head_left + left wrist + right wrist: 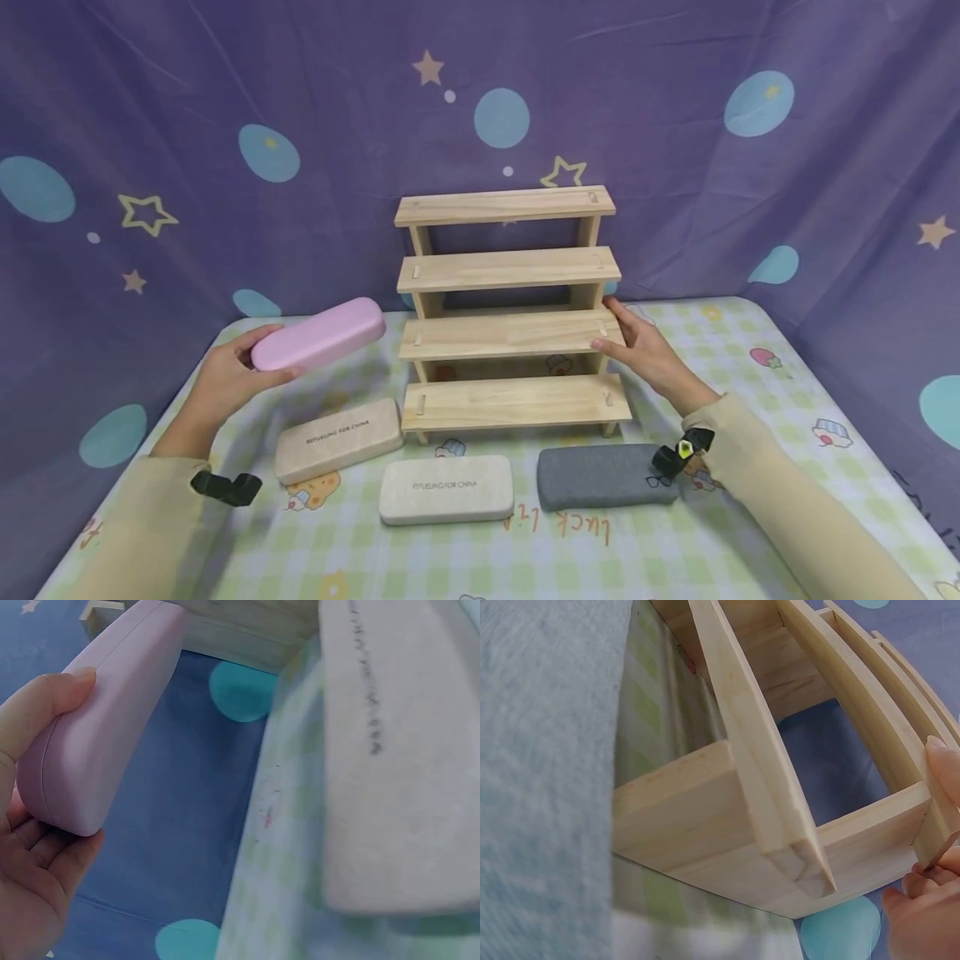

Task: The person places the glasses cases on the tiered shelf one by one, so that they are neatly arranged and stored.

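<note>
My left hand (223,377) holds a pink glasses case (322,335) by its near end, above the table left of a stepped wooden shelf (510,332). In the left wrist view the thumb lies on one side of the case and the fingers curl at the other. At the shelf's right side my right hand (647,354) grips the end of the second board from the bottom. The right wrist view shows the thumb on the board (900,754) and fingers beneath its end. The shelf stands upright, its boards bare.
A beige glasses case (339,442) lies angled by the shelf's lower left. In front are a pale lettered case (447,490) and a grey fabric case (600,477), near the right wrist. A checked cloth (765,467) covers the table; a purple curtain (645,150) hangs behind.
</note>
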`<state>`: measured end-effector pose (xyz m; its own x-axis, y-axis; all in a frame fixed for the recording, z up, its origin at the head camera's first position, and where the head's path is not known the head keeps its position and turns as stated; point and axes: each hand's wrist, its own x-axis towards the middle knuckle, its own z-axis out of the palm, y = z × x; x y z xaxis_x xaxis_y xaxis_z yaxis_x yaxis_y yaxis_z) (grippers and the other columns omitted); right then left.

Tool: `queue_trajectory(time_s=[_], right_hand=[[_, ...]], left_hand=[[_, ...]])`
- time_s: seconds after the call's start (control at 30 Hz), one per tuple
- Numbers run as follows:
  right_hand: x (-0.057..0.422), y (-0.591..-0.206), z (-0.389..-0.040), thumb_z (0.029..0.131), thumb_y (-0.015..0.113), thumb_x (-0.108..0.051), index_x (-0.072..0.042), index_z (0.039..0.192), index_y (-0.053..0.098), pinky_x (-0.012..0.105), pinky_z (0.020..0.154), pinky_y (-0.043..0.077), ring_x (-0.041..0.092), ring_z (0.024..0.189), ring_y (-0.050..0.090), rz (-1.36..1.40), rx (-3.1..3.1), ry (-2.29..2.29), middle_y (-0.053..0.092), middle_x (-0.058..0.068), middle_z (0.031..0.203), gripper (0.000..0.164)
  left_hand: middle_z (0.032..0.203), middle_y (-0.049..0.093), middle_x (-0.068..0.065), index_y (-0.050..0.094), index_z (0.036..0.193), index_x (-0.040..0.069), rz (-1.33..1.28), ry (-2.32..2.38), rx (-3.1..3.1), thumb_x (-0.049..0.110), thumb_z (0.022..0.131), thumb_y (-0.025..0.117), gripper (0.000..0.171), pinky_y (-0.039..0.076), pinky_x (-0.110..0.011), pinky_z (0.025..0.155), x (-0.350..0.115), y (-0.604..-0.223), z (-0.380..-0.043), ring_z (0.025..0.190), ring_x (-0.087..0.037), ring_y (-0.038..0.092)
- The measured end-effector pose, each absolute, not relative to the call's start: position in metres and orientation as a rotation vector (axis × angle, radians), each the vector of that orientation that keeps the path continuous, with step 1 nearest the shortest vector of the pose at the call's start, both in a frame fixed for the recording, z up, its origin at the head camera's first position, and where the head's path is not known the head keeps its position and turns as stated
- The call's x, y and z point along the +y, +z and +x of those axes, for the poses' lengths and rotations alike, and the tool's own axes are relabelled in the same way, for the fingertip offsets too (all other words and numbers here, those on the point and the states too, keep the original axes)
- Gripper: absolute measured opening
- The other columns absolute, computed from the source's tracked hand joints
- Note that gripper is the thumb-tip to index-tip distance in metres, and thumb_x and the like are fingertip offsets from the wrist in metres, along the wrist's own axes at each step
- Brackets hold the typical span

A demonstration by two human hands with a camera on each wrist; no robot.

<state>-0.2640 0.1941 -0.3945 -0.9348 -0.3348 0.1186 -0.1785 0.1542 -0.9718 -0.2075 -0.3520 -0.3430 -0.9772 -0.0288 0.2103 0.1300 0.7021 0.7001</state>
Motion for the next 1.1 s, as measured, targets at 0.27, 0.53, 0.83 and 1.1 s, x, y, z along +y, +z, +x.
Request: queue_trajectory(time_s=[0.27,0.53,0.83,1.1], right_hand=[[0.194,-0.393,-0.263,0.092,0.061,-0.013,0.0,0.15,0.002,0.043,0.112,0.016,0.026,0.143,0.008,-0.519,2.314,-1.865,0.002,0.011,0.157,0.083],[0.193,-0.392,-0.262,0.092,0.061,-0.012,-0.001,0.15,0.003,0.042,0.112,0.016,0.026,0.143,0.007,-0.526,2.298,-1.884,0.003,0.012,0.157,0.083],[0.195,-0.392,-0.264,0.093,0.06,-0.015,-0.001,0.15,0.003,0.043,0.111,0.019,0.026,0.143,0.011,-0.535,2.356,-1.818,0.003,0.012,0.157,0.083],[0.196,-0.39,-0.263,0.093,0.061,-0.019,-0.001,0.15,0.004,0.044,0.111,0.018,0.026,0.143,0.01,-0.536,2.39,-1.767,0.003,0.012,0.157,0.082]], left_hand=[[0.1,0.056,0.018,0.049,0.135,0.005,-0.125,-1.151,-2.677,0.022,0.074,0.081,0.071,0.046,-0.025,0.046,-0.348,-0.324,-0.208,0.075,0.0,0.055],[0.111,0.058,-0.004,0.047,0.138,0.01,-0.101,-1.143,-2.719,0.028,0.076,0.08,0.073,0.043,-0.03,0.044,-0.338,-0.31,-0.206,0.077,-0.005,0.054],[0.101,0.059,0.019,0.051,0.133,0.002,-0.218,-1.305,-2.635,0.011,0.075,0.08,0.065,0.049,-0.014,0.066,-0.329,-0.302,-0.212,0.084,0.001,0.057],[0.099,0.06,0.022,0.053,0.132,0.003,-0.271,-1.328,-2.616,0.006,0.075,0.079,0.063,0.048,-0.013,0.066,-0.327,-0.292,-0.215,0.082,0.001,0.058]])
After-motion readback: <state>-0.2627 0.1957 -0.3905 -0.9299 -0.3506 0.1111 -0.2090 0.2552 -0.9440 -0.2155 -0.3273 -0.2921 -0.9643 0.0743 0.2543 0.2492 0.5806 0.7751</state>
